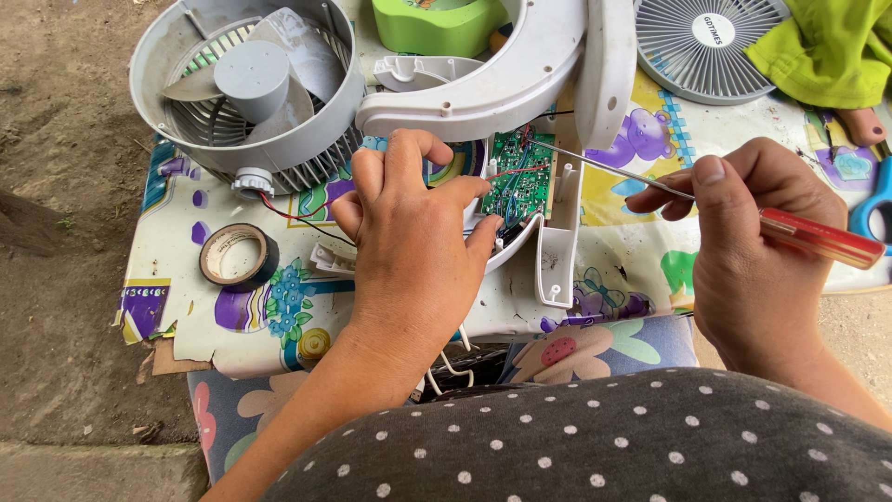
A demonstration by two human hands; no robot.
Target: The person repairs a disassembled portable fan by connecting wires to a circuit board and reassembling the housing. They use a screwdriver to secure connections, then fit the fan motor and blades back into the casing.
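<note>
The green circuit board (517, 177) sits in the white fan base shell (557, 244) on the patterned tablecloth (641, 200). The left hand (409, 242) rests on the shell with fingers spread, fingertips at the board's edge. The right hand (757, 246) pinches a red-handled screwdriver (734, 212), its tip at the board's top; a tape roll (238, 256) and grey fan housing (246, 84) lie to the left.

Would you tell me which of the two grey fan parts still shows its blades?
The round grey fan housing at top left, blades exposed; the flat grey slatted grille at top right shows none.

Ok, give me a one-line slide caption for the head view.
Left hand steadies the white fan base while right hand points a red-handled screwdriver at the green circuit board.
</note>
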